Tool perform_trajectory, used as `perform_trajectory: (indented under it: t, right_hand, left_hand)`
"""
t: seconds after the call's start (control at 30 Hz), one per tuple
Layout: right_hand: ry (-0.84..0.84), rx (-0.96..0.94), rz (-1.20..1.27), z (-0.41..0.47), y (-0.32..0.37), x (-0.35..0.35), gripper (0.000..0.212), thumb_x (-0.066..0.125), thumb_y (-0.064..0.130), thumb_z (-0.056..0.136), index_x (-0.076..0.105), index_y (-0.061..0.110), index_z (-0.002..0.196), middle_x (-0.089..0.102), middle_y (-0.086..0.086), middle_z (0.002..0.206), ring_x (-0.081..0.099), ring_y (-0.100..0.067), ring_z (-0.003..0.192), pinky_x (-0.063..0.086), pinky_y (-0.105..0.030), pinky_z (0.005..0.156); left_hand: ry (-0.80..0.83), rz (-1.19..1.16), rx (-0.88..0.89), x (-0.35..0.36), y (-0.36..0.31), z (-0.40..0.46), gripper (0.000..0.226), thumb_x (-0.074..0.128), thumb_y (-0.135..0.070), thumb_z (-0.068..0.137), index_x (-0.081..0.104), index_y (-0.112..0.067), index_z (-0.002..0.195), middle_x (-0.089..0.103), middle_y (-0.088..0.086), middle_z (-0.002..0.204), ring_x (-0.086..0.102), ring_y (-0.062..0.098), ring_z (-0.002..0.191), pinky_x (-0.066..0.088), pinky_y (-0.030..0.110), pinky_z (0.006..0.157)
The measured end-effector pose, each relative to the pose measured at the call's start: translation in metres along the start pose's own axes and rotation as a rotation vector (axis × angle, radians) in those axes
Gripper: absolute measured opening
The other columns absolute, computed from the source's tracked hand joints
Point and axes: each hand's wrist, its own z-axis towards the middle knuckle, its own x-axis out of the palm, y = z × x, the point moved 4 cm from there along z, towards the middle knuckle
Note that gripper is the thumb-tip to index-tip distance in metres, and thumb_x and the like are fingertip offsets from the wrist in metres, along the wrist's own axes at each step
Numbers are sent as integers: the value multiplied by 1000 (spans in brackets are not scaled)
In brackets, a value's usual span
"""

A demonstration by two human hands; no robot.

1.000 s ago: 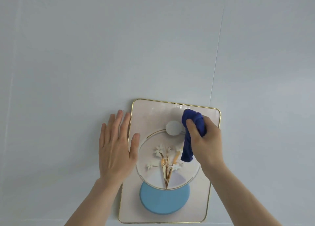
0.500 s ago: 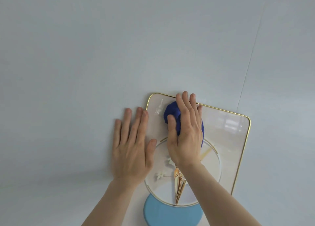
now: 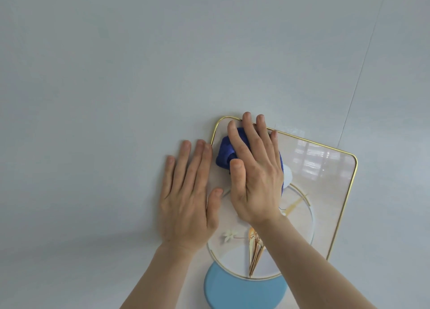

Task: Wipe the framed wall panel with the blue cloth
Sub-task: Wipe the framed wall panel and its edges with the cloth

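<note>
Right hand [image 3: 254,176] has moved up from the panel's middle to its top-left corner, fingers spread flat, pressing the blue cloth [image 3: 225,155] to the glass; fingertips overlap the gold top edge. So the top-left is likely being covered now; the right side and bottom probably remain. Left hand [image 3: 186,197] stays flat and released, straddling the framed wall panel [image 3: 325,183] left edge. Beyond is bare grey wall [image 3: 139,64]; nothing obstructs.

Single head-worn view, close, facing the wall [image 3: 116,87], tilted, over both forearms
</note>
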Motion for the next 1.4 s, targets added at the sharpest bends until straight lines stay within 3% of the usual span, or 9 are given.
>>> perform_trajectory:
  t: [0.23,0.83,1.13,1.4]
  right_hand:
    - [-24,-92,-113,-3,3,5,40,43,32,111,61,22,145,45,-14,162,29,-37,157,22,-52,129]
    - [67,-65,-111,-64,3,0,37,51,26,108,65,17,141,47,-15,159,32,-38,156,27,-58,127]
    - [93,-48,-102,-84,0,-1,38,52,17,108,60,19,145,41,-12,163,26,-36,159,21,-55,130]
    - [184,-33,-116,-129,-6,-12,54,62,-3,94,62,18,144,45,-16,161,28,-38,158,24,-58,128]
  left_hand:
    - [-17,-1,-9,0,0,0,61,14,-37,110,25,-12,164,28,3,172,16,23,163,10,46,133]
    - [31,68,-20,-1,-2,1,71,10,-52,107,23,-14,165,26,3,173,16,24,163,8,45,133]
    - [23,68,-33,-3,-3,1,69,15,-50,107,23,-14,165,27,3,172,16,23,163,8,44,133]
    - [-4,64,-14,3,2,-1,70,14,-52,106,19,-15,166,25,2,173,12,22,163,8,45,133]
